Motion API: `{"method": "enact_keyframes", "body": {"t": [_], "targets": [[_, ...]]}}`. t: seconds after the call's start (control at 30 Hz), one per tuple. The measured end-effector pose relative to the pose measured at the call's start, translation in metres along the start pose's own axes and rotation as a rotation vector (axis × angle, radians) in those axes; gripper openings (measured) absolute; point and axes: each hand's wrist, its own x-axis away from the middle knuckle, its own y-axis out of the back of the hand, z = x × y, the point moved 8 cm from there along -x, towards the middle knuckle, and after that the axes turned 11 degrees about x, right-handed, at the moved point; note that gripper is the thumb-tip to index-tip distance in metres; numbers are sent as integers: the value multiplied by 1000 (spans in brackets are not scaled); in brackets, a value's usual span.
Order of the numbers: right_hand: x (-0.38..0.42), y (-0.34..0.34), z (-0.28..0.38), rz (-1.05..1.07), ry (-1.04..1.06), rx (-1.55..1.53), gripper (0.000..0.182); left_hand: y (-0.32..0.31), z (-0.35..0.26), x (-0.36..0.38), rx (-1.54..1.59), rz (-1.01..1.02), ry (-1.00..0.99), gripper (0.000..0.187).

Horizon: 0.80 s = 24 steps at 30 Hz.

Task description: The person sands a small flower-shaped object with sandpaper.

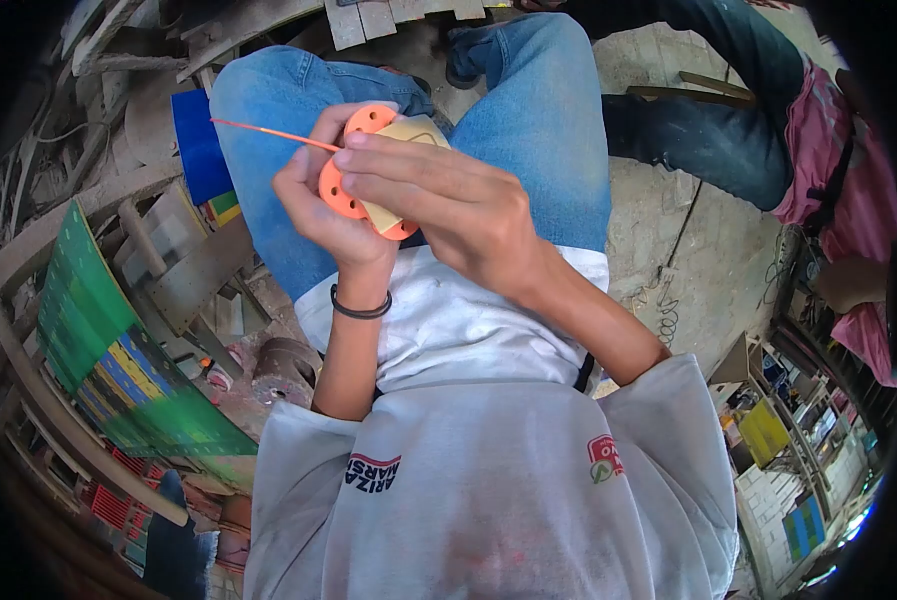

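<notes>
Pale grey cotton, the seated worker's printed T-shirt (488, 480), fills the lower view from my remote post, with faded blue denim jeans (533, 150) spread above it. To the right, another person in a pink top and dark jeans (713, 155) is partly in view; to the left leans a broad green panel with a yellow-and-blue band (103, 310). Between the knees, the right hand (473, 215) reaches across the lap, its fingers close together and flat over the work; its thumb is hidden from me, so I cannot tell whether it pinches anything. The left hand (320, 212), a narrow black band (361, 312) at its wrist, curls around a bright orange, round-edged piece pierced with dark holes (340, 202), cradling it from the left. Partly over that piece, under the right fingers, lies a flat beige piece marked with a dark curved line (393, 130). Smallest of all, a slender orange-red stick (268, 131) has its near end at the right fingertips; its long axis runs away from them, crossing above the left fingers to a free tip over the left thigh, so the right fingertips are nearest its inner end.
</notes>
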Motion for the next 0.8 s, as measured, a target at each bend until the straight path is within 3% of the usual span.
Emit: {"method": "enact_keyframes", "body": {"t": [0.07, 0.2, 0.27, 0.37, 0.43, 0.47, 0.57, 0.63, 0.77, 0.8], "targets": [[-2, 0, -12, -40, -2, 36, 39, 1, 4, 0, 275, -51, 30, 58], [-2, 1, 3, -21, 12, -9, 44, 4, -1, 1, 210, -66, -5, 58], [-1, 0, 0, -19, 10, -7, 44, -2, -10, 3, 8, -42, -34, 57], [1, -1, -2, -13, -1, -6, 44, 8, -2, 0, 188, -107, -17, 58], [-3, -2, -2, -18, -26, -15, 44, 7, -6, -1, 173, -142, -33, 58], [-2, -2, 12, 23, 58, -46, 43, 5, -10, 1, 119, -114, -33, 58], [-1, -2, -10, -16, -20, -24, 43, 7, -8, 0, 77, -126, -49, 58], [-5, 0, -13, -36, -36, 2, 43, 7, -4, -2, 243, -102, -9, 60], [-1, -2, 13, 19, 40, -98, 39, 10, -9, 1, 73, -83, -21, 59], [-3, -1, -2, 22, -40, -53, 39, 8, -8, 0, 76, -82, -22, 59]]}}
